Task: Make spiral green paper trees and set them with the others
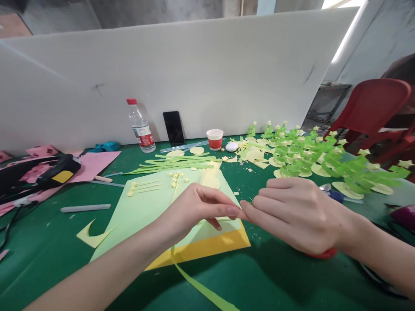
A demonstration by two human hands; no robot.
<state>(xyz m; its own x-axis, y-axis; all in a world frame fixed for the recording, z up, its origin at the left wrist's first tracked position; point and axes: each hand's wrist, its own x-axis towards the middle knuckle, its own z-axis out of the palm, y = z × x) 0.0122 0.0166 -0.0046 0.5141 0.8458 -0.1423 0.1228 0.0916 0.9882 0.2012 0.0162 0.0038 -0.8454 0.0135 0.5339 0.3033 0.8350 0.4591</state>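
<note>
My left hand point(207, 207) is closed in a pinch above the pale green sheet, thumb against forefinger. Its fingertips meet those of my right hand point(292, 216), which is curled with its back toward me. Whatever lies between the fingertips is too small or hidden to make out. A green paper strip point(202, 289) runs from under my left wrist toward the near table edge. Thin yellow paper stems point(147, 187) and small folded yellow stars point(177, 176) rest on the pale green sheet point(129, 224), which overlies a yellow-orange one point(207, 247). Part of a red object point(324, 254) shows beneath my right hand.
Green paper plants with stars point(311, 151) stand at the right. Farther back are green strips point(175, 163), a paper cup point(215, 139), a phone point(174, 128) and a bottle point(142, 129). Left lie a black-and-yellow tool point(61, 170), pink paper point(97, 164) and a glue stick point(86, 208).
</note>
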